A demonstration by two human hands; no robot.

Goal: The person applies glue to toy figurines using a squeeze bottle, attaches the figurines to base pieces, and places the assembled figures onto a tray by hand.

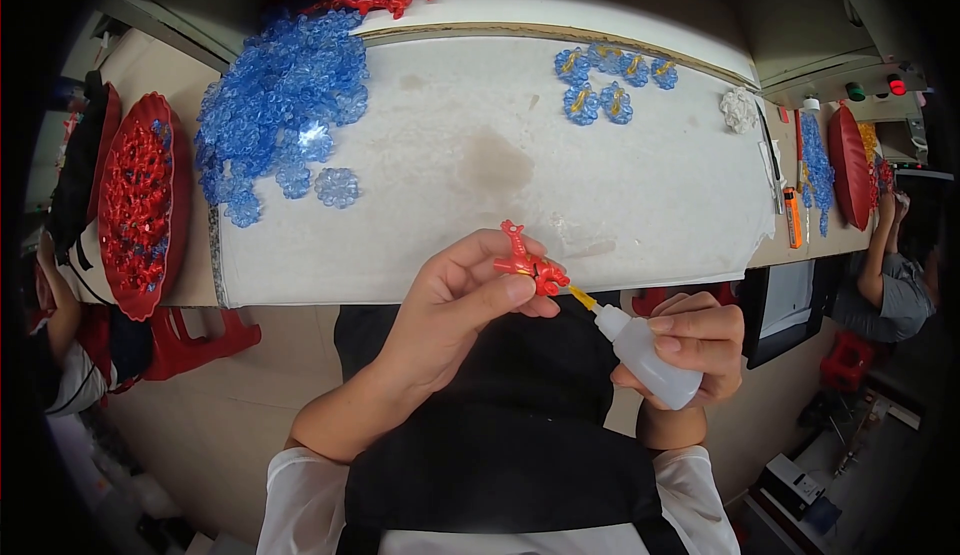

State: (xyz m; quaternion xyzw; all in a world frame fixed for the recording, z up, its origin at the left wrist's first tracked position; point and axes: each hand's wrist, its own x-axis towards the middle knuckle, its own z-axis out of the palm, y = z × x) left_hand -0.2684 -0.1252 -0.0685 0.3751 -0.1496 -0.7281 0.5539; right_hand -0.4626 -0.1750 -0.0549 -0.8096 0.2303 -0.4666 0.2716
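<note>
Between the thumb and fingers of my left hand (455, 290) is a small red plastic figure (540, 273), its slim curved end pointing up. My right hand (705, 340) grips a white squeeze bottle (650, 360), tilted with its yellowish nozzle (583, 298) up and to the left. The nozzle's tip is close to the right side of the figure; whether they touch I cannot tell. Both hands are just in front of the table's near edge, above my black apron (500, 465).
A heap of clear blue flower-shaped pieces (290, 105) covers the white worktop's (420, 195) left. Several blue pieces with yellow parts (618, 105) lie at the back right. Red trays (112, 210) flank the worktop. A crumpled white wad (738, 110) and an orange tube (792, 217) lie at right. Other people sit at both sides.
</note>
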